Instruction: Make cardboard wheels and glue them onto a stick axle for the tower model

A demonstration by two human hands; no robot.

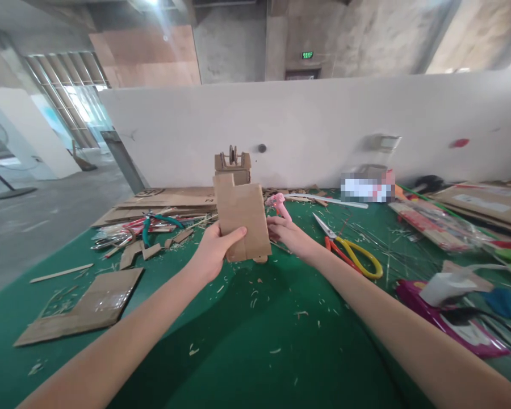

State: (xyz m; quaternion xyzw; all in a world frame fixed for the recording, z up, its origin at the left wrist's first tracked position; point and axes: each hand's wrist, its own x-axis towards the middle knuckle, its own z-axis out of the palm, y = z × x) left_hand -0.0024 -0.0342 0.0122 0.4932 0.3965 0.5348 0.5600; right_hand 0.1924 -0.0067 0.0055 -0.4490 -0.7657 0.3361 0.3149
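In the head view my left hand (213, 250) grips a cut cardboard piece (244, 218) by its lower left side, thumb across its front. The piece is held upright, with a notch at its top. Behind it stands a cardboard structure (232, 170) with a small wheel on a rod at its top. My right hand (283, 232) is at the right edge of the piece, its fingertips partly hidden behind it, so what they hold cannot be made out. A pink glue gun (282, 205) lies just beyond that hand.
Yellow and red scissors (357, 255) lie right of my right hand. Teal pliers (147, 228), cardboard scraps and a larger cardboard piece (102, 292) are on the left. A magenta power strip (472, 335) with cables sits at the right. A white partition (306, 125) stands behind.
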